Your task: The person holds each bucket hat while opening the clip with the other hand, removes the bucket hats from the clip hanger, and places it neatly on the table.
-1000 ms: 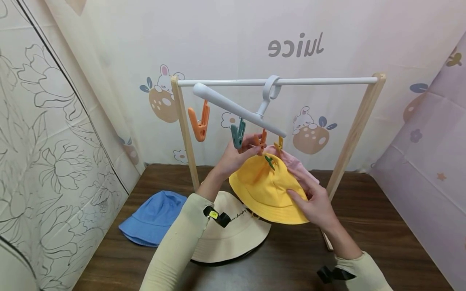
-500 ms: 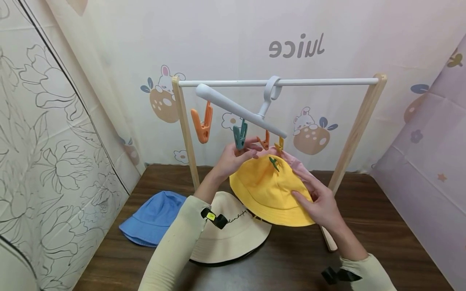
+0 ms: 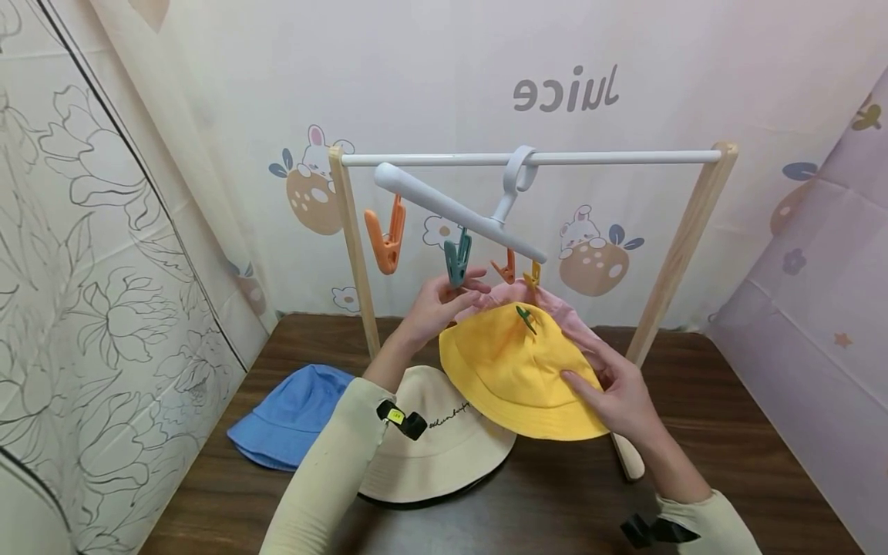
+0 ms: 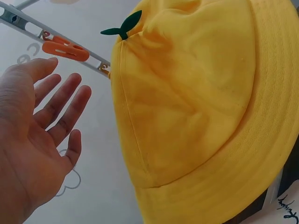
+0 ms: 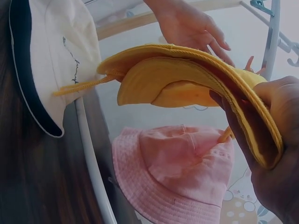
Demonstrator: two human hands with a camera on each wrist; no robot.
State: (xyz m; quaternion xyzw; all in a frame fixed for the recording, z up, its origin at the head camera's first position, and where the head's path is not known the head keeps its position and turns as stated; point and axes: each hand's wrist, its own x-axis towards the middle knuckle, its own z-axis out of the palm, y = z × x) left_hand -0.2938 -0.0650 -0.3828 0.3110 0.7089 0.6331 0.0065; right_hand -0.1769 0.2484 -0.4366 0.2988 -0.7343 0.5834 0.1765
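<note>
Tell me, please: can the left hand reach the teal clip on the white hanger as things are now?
Probably yes. The left hand is open, holds nothing, and sits just under the teal clip. The yellow hat is beside it, not between them.

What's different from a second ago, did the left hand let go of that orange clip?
Yes. The left hand has released the orange clip and opened beside it. The yellow hat sank slightly, unclipped, its brim held by the right hand. The hanger and the other hats are unchanged.
</note>
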